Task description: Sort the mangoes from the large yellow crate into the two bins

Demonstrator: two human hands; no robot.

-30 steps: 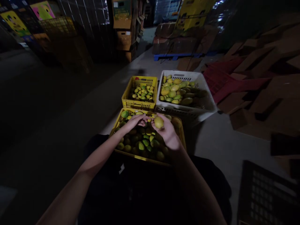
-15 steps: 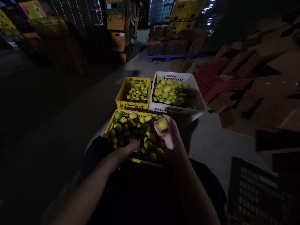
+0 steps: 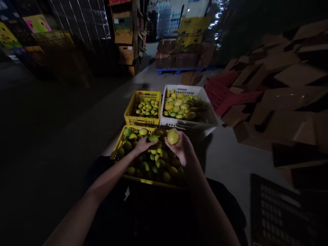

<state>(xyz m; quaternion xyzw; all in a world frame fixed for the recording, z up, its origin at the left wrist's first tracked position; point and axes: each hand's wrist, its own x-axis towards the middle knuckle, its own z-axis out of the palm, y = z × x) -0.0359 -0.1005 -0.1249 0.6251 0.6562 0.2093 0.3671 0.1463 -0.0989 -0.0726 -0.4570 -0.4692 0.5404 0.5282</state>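
Shadow lies deep over the near yellow crate (image 3: 150,182), and there's the left hand (image 3: 144,145) pinching a green fruit (image 3: 153,138), though whether it's clear of the heap (image 3: 161,163) I can't tell! Right hand (image 3: 183,147) cups a big yellow fruit (image 3: 173,136), fingers curled round it, over the crate's far right part. Danger here: smooth, rounded skin could roll from a slack right grip and bruise below. With both hands this close, one could bump the other; poor light might spoil the left's hold.
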